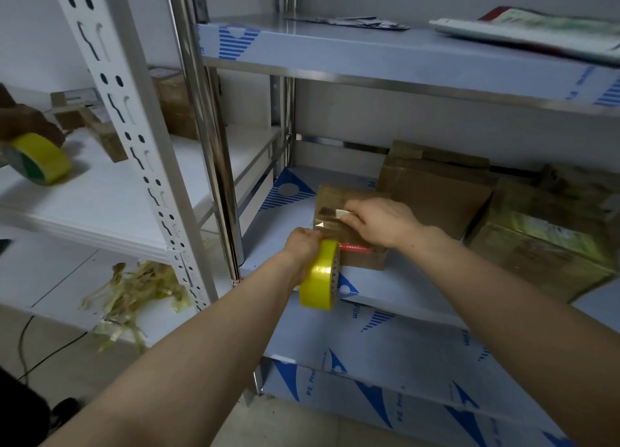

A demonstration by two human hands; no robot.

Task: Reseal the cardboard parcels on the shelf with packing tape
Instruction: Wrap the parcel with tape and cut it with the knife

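Observation:
A small cardboard parcel [339, 205] with a red label lies near the front left of the middle steel shelf [396, 289]. My left hand [303, 245] grips a yellow roll of packing tape [320, 275] at the parcel's near left corner, and a strip of tape runs from the roll onto the box. My right hand [382, 222] lies flat on the parcel's top, its fingers pressing the tape end down. Behind it stands a larger brown box [436, 191], and a tape-wrapped box [543, 232] sits to the right.
The upper shelf [369, 51] holds flat packets and a magazine. On the white rack [100, 198] to the left, another person's hand [30, 121] holds a second yellow tape roll [40, 158] near small boxes. Peeled tape scraps [134, 295] lie on the lower left shelf.

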